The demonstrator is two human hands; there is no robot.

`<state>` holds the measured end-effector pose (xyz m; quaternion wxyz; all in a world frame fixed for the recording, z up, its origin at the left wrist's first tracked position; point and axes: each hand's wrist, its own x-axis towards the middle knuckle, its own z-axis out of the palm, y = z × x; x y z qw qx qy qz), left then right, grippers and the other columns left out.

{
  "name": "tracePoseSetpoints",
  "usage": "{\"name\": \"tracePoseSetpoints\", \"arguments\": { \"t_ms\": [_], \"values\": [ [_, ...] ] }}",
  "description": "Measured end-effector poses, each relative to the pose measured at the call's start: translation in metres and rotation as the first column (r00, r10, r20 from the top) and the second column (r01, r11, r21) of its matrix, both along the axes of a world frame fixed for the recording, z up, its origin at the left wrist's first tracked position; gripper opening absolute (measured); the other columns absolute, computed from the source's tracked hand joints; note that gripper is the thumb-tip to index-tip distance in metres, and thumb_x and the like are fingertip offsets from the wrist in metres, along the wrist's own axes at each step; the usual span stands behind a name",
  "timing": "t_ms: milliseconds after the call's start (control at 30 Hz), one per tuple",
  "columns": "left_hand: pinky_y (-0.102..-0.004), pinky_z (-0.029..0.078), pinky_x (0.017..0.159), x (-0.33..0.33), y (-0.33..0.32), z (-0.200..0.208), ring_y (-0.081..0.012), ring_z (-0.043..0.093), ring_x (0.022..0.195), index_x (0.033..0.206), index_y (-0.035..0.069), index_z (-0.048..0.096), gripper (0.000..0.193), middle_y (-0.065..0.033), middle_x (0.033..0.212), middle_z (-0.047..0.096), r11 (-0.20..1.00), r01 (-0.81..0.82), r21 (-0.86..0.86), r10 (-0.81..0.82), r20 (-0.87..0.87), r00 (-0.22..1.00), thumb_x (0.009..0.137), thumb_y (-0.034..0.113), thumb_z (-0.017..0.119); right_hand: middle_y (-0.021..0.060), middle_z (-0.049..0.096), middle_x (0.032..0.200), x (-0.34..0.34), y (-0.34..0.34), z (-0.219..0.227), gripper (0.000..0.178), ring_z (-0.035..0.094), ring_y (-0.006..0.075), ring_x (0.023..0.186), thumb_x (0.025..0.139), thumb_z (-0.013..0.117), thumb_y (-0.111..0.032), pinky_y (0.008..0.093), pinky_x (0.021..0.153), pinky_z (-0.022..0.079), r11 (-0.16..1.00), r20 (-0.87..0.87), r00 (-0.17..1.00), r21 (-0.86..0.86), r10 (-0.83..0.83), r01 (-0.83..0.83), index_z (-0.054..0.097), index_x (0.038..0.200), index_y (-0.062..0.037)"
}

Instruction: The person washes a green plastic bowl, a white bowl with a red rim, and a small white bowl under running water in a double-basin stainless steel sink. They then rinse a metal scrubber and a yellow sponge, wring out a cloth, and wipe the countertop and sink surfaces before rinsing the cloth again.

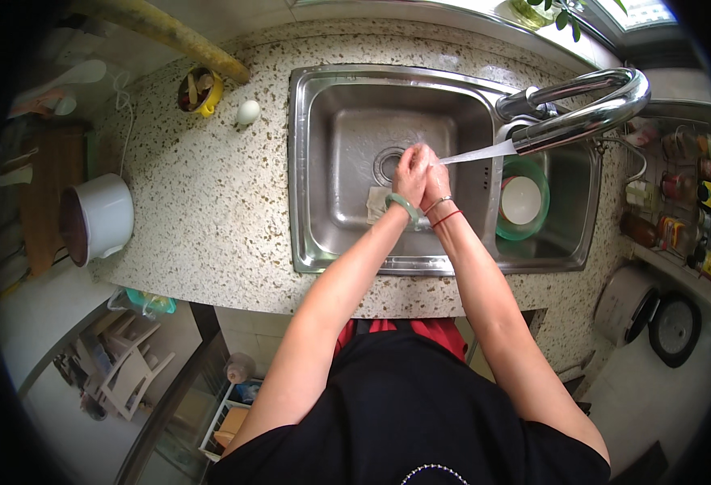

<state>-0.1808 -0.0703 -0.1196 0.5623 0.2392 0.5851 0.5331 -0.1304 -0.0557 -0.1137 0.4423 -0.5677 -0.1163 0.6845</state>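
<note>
My left hand [406, 175] and my right hand [435, 181] are pressed together over the left basin of a steel double sink [347, 105]. Their fingers are curled in against each other; whatever lies between the palms, if anything, is hidden. Water [477, 153] streams onto them from the chrome faucet [570, 129] at the right. On my left wrist is a green bangle [404, 208]; thin bracelets circle my right wrist. Just below the hands a pale cloth [377, 205] lies on the basin floor, partly covered by my left wrist. The drain [386, 164] shows beside the fingers.
In the right basin a green bowl [543, 212] holds a white bowl [521, 200]. On the speckled counter [202, 194] stand a white egg [248, 112], a yellow cup [210, 103] with scraps, and a white pot [109, 214]. Jars [679, 234] line a rack at the right.
</note>
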Motion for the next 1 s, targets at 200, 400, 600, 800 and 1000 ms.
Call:
{"name": "tracePoseSetpoints", "arguments": {
  "t_ms": [200, 400, 600, 800, 1000],
  "values": [
    [-0.0295, 0.045, 0.078, -0.004, 0.012, 0.022, -0.0156, 0.056, 0.084, 0.096, 0.002, 0.061, 0.039, -0.0056, 0.089, 0.063, 0.982, -0.081, -0.168, 0.085, 0.017, 0.996, 0.095, 0.039, 0.048, -0.0001, 0.052, 0.064, 0.002, 0.007, 0.014, 0.032, 0.045, 0.0119, 0.049, 0.087, 0.053, -0.04, 0.0288, 0.04, 0.03, 0.981, 0.198, 0.962, -0.08, 0.188, -0.175, 0.062, 0.083, -0.01],
    [-0.0321, 0.045, 0.077, 0.006, 0.004, 0.024, -0.018, 0.055, 0.082, 0.096, 0.003, 0.061, 0.041, -0.0081, 0.086, 0.062, 0.992, -0.07, -0.102, 0.052, -0.172, 0.984, 0.097, 0.038, 0.04, 0.0095, 0.063, 0.09, 0.009, 0.004, -0.001, 0.037, 0.058, 0.0191, 0.076, 0.086, 0.054, -0.038, 0.0339, 0.065, 0.047, 0.989, 0.09, 0.985, -0.043, 0.147, -0.143, 0.064, 0.095, -0.0037],
    [-0.0275, 0.045, 0.082, 0.008, -0.006, -0.01, -0.0119, 0.054, 0.09, 0.117, 0.003, 0.056, 0.059, -0.005, 0.102, 0.06, 0.998, 0.009, -0.068, 0.007, 0.221, 0.975, 0.095, 0.055, 0.037, 0.0079, 0.062, 0.084, 0.035, -0.008, -0.005, 0.037, 0.06, 0.0203, 0.069, 0.093, 0.048, -0.04, 0.0348, 0.056, 0.049, 0.977, -0.222, 0.957, -0.061, 0.188, -0.206, 0.059, 0.095, -0.0058],
    [-0.0274, 0.049, 0.071, -0.013, -0.02, 0.005, -0.0092, 0.057, 0.084, 0.121, 0.008, 0.052, 0.049, -0.0015, 0.098, 0.06, 0.946, 0.178, -0.272, -0.088, 0.312, 0.946, 0.09, 0.045, 0.055, 0.0091, 0.062, 0.101, 0.069, -0.02, 0.018, 0.036, 0.061, 0.0194, 0.082, 0.093, 0.047, -0.032, 0.0322, 0.065, 0.051, 0.947, -0.568, 0.784, -0.029, 0.248, -0.32, 0.053, 0.114, -0.0034],
    [-0.0343, 0.053, 0.067, -0.026, -0.033, 0.005, -0.0167, 0.06, 0.092, 0.125, 0.014, 0.05, 0.038, -0.0039, 0.106, 0.06, 0.958, 0.199, -0.208, -0.152, 0.222, 0.963, 0.09, 0.028, 0.057, 0.0108, 0.062, 0.105, 0.061, -0.025, 0.051, 0.041, 0.063, 0.02, 0.09, 0.086, 0.062, -0.014, 0.0342, 0.076, 0.054, 0.92, -0.222, 0.893, 0.12, 0.392, -0.374, 0.05, 0.122, 0.0012]
  ]
}}
